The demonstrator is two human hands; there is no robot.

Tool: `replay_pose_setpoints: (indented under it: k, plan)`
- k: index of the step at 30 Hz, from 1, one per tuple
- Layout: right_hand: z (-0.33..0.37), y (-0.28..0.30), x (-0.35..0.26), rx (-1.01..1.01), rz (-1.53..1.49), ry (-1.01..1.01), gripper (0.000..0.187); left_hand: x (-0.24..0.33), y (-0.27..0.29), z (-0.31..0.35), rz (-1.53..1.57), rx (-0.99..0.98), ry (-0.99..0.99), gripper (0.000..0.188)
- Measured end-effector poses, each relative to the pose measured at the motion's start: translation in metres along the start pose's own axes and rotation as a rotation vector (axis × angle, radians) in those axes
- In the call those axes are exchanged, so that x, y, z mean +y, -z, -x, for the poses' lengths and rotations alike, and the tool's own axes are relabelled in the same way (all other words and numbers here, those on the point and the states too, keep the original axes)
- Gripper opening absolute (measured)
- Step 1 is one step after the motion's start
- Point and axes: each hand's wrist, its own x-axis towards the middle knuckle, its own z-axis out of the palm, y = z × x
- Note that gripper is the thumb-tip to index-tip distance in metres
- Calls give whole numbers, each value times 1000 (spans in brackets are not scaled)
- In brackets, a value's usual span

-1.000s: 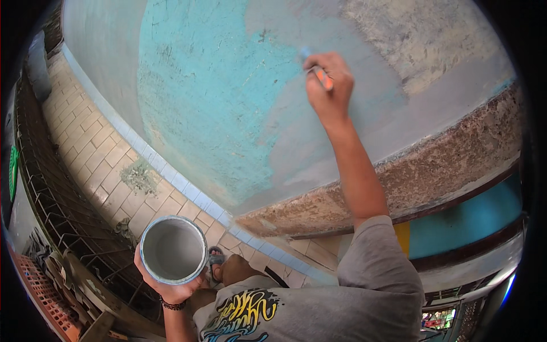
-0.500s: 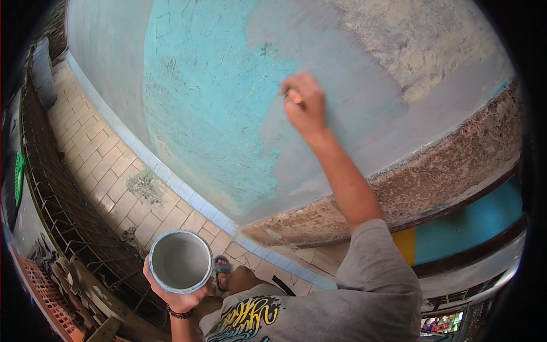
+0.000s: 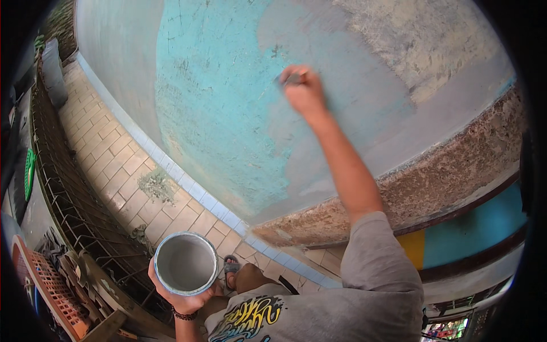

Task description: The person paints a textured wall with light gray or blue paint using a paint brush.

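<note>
My left hand (image 3: 191,300) grips a round paint can (image 3: 214,268) from below and the side, low in front of me. Grey paint (image 3: 185,267) lies inside it, and the rim is smeared. Against the wall (image 3: 222,102), my right arm is stretched out, with my right hand (image 3: 307,94) closed around a paintbrush (image 3: 294,80). Fingers and motion blur hide most of the brush; only a dark end shows. The hand is where bright turquoise paint on the left meets a grey coated patch (image 3: 347,108) on the right.
A rough brown ledge (image 3: 456,154) runs along the wall's base at right. Tan paving (image 3: 114,148) with a blue tile border (image 3: 211,202) lies below. At left stand a dark wire-and-slat barrier (image 3: 74,199), an orange plastic crate (image 3: 54,290) and a green plastic item (image 3: 29,171).
My right hand has moved slightly up along the wall and turned, so the brush's orange part no longer shows. The can stays in my left hand; the whole view has shifted a little.
</note>
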Motion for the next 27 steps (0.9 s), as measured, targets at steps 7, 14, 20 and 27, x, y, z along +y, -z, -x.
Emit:
replay_pose_setpoints:
  k: [7,14,20,27]
  plan:
    - [81,-32,48,135,930,544,4,6,-8,1,48,0,2,124]
    - [122,15,71,-144,155,-50,22,13,-2,-2,22,-37,-79,126]
    - [71,103,-13,325,494,427,8,9,0,5,-99,30,-118,121]
    - [242,-57,126,-250,861,483,7,12,-11,14,-89,-30,-46,127]
